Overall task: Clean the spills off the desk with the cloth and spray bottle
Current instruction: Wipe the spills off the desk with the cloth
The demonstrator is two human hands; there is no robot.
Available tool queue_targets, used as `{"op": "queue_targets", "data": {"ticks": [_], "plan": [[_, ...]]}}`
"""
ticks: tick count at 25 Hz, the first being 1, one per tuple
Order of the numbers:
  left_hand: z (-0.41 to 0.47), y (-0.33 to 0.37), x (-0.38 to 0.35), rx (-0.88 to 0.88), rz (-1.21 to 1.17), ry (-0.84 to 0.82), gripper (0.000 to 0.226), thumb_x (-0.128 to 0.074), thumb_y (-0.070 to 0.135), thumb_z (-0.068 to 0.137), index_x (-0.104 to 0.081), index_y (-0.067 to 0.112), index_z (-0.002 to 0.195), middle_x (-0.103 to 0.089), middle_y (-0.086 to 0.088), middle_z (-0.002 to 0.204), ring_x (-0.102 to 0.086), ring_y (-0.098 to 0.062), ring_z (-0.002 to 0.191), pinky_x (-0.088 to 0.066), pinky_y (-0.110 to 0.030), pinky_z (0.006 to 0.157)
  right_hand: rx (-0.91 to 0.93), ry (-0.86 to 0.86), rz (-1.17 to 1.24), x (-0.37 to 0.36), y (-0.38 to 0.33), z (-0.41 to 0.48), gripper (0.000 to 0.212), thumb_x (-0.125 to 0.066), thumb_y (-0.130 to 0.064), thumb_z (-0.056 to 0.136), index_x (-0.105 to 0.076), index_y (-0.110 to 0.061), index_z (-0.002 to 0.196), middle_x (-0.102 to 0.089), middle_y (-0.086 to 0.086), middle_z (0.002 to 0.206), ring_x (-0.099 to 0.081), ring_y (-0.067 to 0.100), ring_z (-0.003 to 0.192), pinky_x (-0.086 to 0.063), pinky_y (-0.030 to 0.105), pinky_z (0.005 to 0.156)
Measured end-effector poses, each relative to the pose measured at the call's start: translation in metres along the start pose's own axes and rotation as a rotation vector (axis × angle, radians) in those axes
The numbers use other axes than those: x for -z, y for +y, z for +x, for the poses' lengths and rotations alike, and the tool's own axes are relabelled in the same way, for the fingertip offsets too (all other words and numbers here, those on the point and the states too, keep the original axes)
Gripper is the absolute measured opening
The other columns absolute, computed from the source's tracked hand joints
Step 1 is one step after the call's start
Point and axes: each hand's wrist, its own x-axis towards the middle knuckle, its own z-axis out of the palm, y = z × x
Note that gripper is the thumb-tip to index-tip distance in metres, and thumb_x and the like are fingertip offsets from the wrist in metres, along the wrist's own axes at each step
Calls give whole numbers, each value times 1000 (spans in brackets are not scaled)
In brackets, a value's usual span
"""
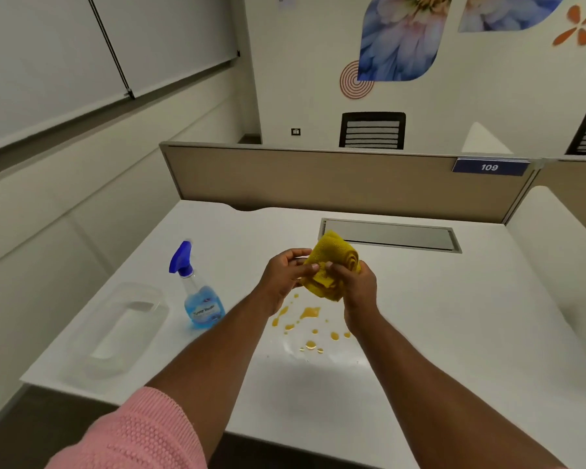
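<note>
Gripping yellow cloth (332, 269) with both hands' fingers (296, 253), spray bottle (198, 292) holding blue liquid, clear tray (115, 333)

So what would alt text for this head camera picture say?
Two bare hands, left hand and right hand, bunch a yellow cloth above orange spills on a white desk. A blue spray bottle stands to their left.

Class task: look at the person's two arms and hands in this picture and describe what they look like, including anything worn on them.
The left hand and right hand are bare: no gloves, rings, watch or bracelets show. Both forearms are uncovered. A pink knitted sleeve with a bumpy, dotted texture covers the left upper arm, pushed up above the elbow. No sleeve shows on the right arm within the picture.
</note>
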Motion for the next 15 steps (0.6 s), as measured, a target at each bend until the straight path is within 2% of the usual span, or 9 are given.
{"op": "queue_targets", "data": {"ticks": [2,4,5,7,10,13,15], "plan": [[-2,-21,9,25,65,2,46,-79,16,84,-62,14,127,-75,-7,113,-72,-25,105,-59,-42,92,-2,34,-73,-4,15,-6,41,-74,-26,65,-66,-12,103,-73,13,95,-71,33,87,-59,41,66],[-5,-41,18,47,144,23,47,-80,18,83,-63,15,127,-73,-7,119,-69,-22,111,-58,-32,90,20,51,-155,-7,33,-10,39,-70,-24,63,-64,-11,99,-70,7,88,-68,26,78,-54,35,62],[-7,-52,23,50,212,52,47,-80,20,84,-63,16,128,-70,-7,124,-66,-20,116,-56,-29,92,36,59,-196,-8,41,-12,40,-68,-24,61,-63,-12,99,-69,5,88,-66,22,76,-53,31,62],[-10,-75,35,35,406,120,47,-75,28,89,-60,17,133,-63,-5,137,-57,-18,129,-49,-32,104,60,75,-269,-9,58,-18,39,-66,-24,59,-60,-17,97,-67,-2,85,-65,14,74,-50,18,58],[-16,-112,60,4,716,154,50,-59,38,98,-50,23,145,-49,0,153,-43,-19,143,-37,-34,114,90,77,-403,-10,87,-26,36,-66,-27,62,-56,-33,97,-67,-12,76,-64,3,67,-44,11,51],[-18,-145,84,-27,990,89,56,-44,38,104,-30,22,156,-24,0,166,-15,-18,155,-18,-38,124,105,45,-511,-10,118,-33,38,-67,-25,74,-55,-40,107,-68,-22,77,-66,1,62,-47,14,49],[-16,-164,96,-36,1153,50,61,-38,39,106,-16,20,160,-9,-1,169,-2,-19,156,-8,-40,126,100,32,-582,-11,138,-36,45,-65,-27,77,-56,-41,119,-72,-18,86,-69,4,72,-56,26,63]]}}
